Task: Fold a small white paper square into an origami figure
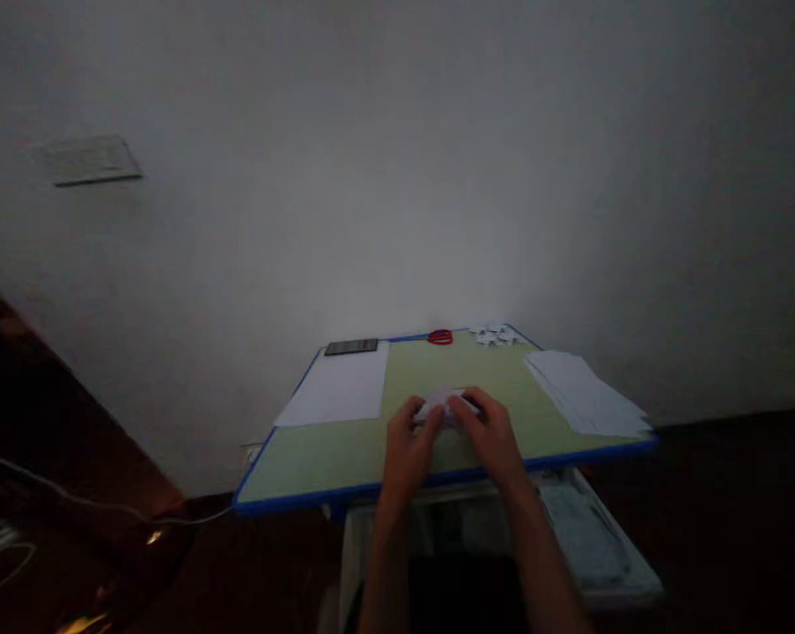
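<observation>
A small folded piece of white paper (445, 398) is held between both hands over the front middle of the table. My left hand (410, 442) grips its left side, fingers curled round the edge and thumb on the near side. My right hand (488, 430) pinches the right side, with its thumb close to the left thumb. Parts of the paper are hidden behind the fingers, and the dim light blurs its folds.
The blue-edged green table (337, 458) stands against a wall. White sheets (344, 387) lie at left under a dark tablet-like device (351, 347). Red-handled scissors (440, 337) and small white paper pieces (495, 335) are at the back. A paper stack (582, 392) lies right; an open drawer (592, 537) sits below.
</observation>
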Available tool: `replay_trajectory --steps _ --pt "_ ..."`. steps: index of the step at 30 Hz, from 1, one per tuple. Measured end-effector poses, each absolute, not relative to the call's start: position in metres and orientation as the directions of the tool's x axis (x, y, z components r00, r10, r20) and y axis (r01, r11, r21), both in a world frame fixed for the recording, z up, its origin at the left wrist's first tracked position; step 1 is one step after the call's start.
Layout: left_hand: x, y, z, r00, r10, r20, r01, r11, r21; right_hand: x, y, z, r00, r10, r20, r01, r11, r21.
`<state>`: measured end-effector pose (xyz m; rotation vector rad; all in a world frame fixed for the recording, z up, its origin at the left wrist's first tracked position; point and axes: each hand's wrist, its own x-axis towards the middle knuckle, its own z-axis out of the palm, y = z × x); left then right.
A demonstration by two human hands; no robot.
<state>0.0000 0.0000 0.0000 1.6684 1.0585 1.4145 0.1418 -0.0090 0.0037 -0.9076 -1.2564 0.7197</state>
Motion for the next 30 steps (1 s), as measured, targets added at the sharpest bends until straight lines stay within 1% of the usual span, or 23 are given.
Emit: replay_trajectory --steps 6,11,20,30 --pt "0.0033 -0.0025 0.0033 0.033 0.895 0.444 0.123 -0.445 0.887 0.1414 -0.0089 0.0043 0.188 0.869 0.458 -0.005 0.467 -0.884" --pt "0.0030 -0.0024 0.0063 0.003 0.899 0.438 0.060 -0.438 0.897 0.1417 -0.0081 0.0040 0.169 0.870 0.464 -0.023 0.474 -0.880" --pt "0.0049 -0.0034 0.0071 0.001 0.902 0.431 -0.023 -0.431 0.902 0.1425 -0.0074 0.0023 0.175 0.872 0.456 -0.046 0.470 -0.881" --pt "0.0033 0.0002 0.0050 -0.018 0.901 0.433 -0.031 -0.433 0.901 0.1422 -0.0064 0.0012 0.136 0.880 0.456 -0.068 0.467 -0.882"
